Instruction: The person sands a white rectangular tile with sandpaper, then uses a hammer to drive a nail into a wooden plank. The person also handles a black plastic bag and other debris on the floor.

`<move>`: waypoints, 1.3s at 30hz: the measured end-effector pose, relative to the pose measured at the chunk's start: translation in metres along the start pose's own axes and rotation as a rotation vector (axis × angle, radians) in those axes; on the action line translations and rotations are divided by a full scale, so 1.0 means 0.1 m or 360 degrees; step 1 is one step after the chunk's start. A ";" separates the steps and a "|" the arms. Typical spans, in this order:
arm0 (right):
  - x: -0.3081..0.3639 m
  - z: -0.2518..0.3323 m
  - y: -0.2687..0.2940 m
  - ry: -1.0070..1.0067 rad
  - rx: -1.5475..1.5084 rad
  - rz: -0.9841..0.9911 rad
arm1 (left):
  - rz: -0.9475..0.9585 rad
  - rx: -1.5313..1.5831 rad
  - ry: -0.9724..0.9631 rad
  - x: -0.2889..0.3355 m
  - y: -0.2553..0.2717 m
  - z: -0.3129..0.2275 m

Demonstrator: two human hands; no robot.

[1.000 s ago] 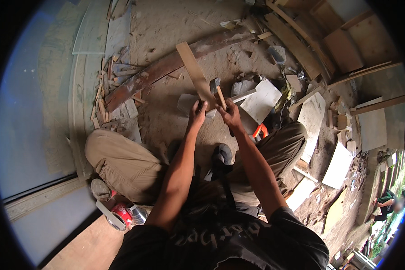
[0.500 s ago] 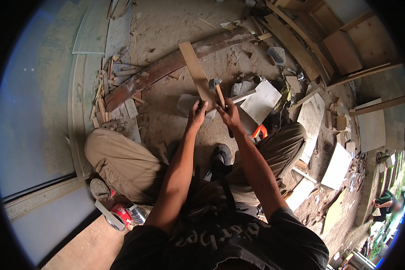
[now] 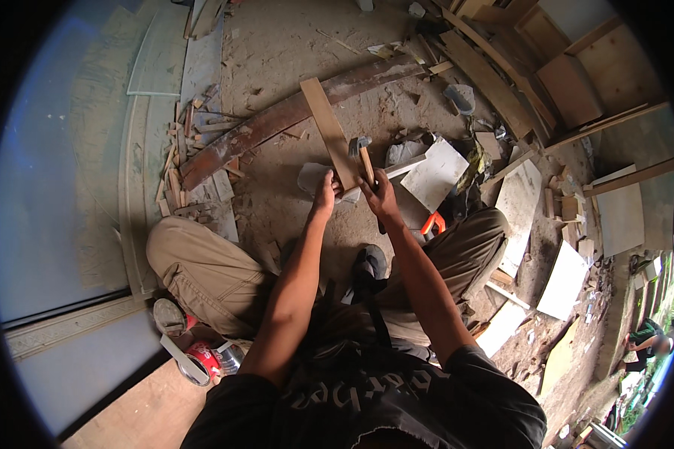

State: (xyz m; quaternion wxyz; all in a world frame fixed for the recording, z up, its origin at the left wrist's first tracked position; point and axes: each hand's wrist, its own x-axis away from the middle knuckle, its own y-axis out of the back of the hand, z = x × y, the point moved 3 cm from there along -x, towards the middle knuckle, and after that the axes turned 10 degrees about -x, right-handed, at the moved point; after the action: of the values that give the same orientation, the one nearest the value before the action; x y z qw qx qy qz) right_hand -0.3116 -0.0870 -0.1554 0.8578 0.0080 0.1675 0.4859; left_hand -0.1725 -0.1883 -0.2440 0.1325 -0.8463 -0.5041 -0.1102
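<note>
A narrow flat wooden board [image 3: 327, 126] slants up and away from me, its near end between my hands. My left hand [image 3: 323, 200] is at the left edge of that end, with fingers curled against it and thumb raised off its face. My right hand [image 3: 382, 197] closes round the wooden handle of a hammer [image 3: 365, 159] and also pinches the board's right edge. The hammer's dark metal head points away from me, beside the board. Beneath the hands, a pale block [image 3: 312, 176] sits on the ground, with a light wooden strip [image 3: 406, 165] reaching right.
An orange tool handle [image 3: 433, 222] shows by my right knee. A long reddish-brown beam [image 3: 254, 136] lies across the dirt floor. Scrap wood and white panels [image 3: 436, 173] litter the right. A glass sheet [image 3: 60, 187] stands left, cans [image 3: 201, 359] below it. Another person [image 3: 644, 346] is far right.
The board's near end has shifted slightly right and down. My left thumb has lifted from the board's face. The hammer stays in my right hand.
</note>
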 end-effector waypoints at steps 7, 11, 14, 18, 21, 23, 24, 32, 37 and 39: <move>0.05 -0.09 0.09 -0.0060 0.0049 -0.0019 | -0.0137 0.0238 0.0258 0.12 -0.11 -0.07; 0.06 -0.06 0.03 0.0030 -0.0017 -0.0054 | -0.0236 0.0370 0.0154 0.18 0.11 -0.14; 0.06 -0.09 0.02 0.0057 -0.0025 -0.0075 | -0.0272 0.0281 -0.0138 0.19 0.11 -0.32; 0.10 -0.12 0.06 0.0026 -0.0008 -0.0064 | -0.0399 0.0173 -0.0298 0.31 -0.09 -0.71; 0.10 -0.11 0.07 0.0044 0.0034 -0.0073 | -0.0260 0.0188 -0.0194 0.39 -0.15 -0.79; 0.08 -0.07 0.03 0.0064 0.0030 -0.0074 | -0.0337 0.0073 -0.0233 0.42 -0.15 -0.76; 0.08 -0.05 0.02 0.0067 0.0014 -0.0070 | -0.0374 0.0016 -0.0251 0.43 -0.15 -0.75; 0.09 -0.07 0.07 0.0004 0.0036 -0.0056 | -0.0213 -0.0309 -0.0281 0.50 -0.23 -0.70; 0.08 -0.02 0.05 0.0005 -0.0016 -0.0060 | -0.0164 -0.0560 -0.0461 0.50 -0.22 -0.70; 0.08 -0.02 0.06 -0.0008 -0.0018 -0.0056 | -0.0091 -0.0650 -0.0456 0.52 -0.28 -0.74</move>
State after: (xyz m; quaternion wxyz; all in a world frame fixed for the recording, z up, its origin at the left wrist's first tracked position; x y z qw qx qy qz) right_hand -0.3136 -0.0771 -0.1586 0.8667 0.0013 0.1627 0.4715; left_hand -0.1764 -0.1576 -0.1543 -0.1171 -0.8478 -0.5089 -0.0924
